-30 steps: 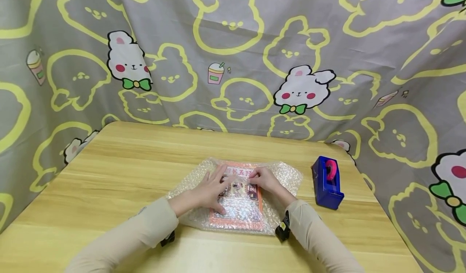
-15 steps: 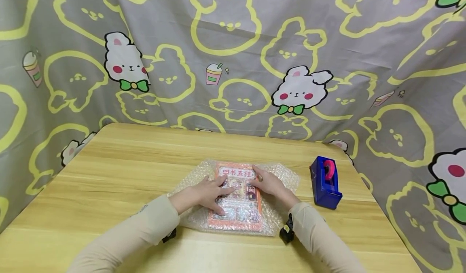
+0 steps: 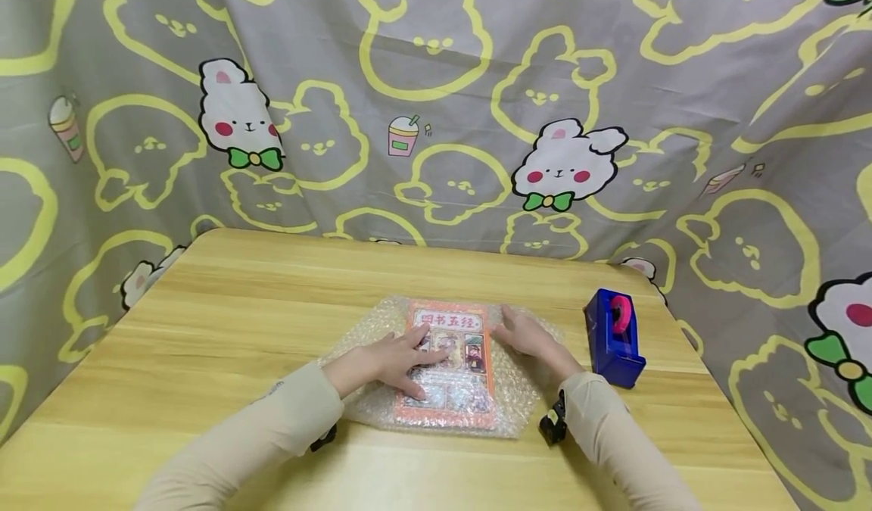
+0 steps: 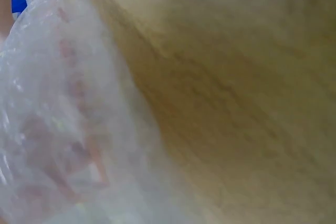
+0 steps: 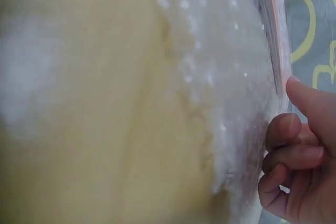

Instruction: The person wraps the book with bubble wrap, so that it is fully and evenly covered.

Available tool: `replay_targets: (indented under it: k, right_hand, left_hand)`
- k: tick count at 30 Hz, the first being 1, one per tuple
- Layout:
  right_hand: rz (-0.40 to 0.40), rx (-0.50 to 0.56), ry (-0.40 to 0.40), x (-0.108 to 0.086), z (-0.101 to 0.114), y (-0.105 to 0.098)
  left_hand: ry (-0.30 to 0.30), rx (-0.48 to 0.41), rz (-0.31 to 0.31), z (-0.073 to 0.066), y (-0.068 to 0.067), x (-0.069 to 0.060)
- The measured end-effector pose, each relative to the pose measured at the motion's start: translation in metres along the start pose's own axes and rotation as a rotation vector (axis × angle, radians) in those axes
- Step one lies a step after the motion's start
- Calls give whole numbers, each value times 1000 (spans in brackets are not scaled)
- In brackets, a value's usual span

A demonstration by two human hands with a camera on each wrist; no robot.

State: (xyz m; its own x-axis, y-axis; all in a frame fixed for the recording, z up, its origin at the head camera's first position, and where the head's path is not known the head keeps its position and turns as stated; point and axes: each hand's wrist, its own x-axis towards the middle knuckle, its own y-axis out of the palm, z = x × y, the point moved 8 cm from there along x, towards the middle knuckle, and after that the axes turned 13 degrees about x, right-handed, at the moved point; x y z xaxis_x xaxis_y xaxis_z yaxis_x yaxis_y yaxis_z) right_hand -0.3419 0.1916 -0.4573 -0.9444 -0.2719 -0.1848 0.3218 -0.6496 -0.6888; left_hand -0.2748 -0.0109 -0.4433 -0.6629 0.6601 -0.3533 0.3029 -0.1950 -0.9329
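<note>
An orange-bordered book (image 3: 477,401) with red lettering lies on the table, with clear bubble wrap (image 3: 521,397) around it and spreading out at both sides. My left hand (image 3: 391,361) rests on the book from the left with fingers spread. At the book's right edge is my right hand (image 3: 534,337), over the wrap. In the right wrist view, the thumb of this hand (image 5: 310,140) reaches up by the book's edge, and its other fingers are loosely bent next to the bubble wrap (image 5: 210,56). The left wrist view shows blurred bubble wrap (image 4: 47,114), but the left hand is out of that frame.
A blue tape dispenser (image 3: 613,344) with a pink-red core stands on the table to the right of the wrapped book. Behind the wooden table (image 3: 272,291) and along its sides hangs a grey patterned curtain (image 3: 450,57).
My right hand has moved right, off the book's upper face to its right edge, uncovering the lettering. The left hand stays on the book, and the dispenser has not moved.
</note>
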Motion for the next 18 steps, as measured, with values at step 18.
replay_targets:
  k: [18]
  right_hand:
    - [-86, -27, 223, -56, -32, -17]
  left_hand:
    - [16, -120, -1, -2, -1, 1]
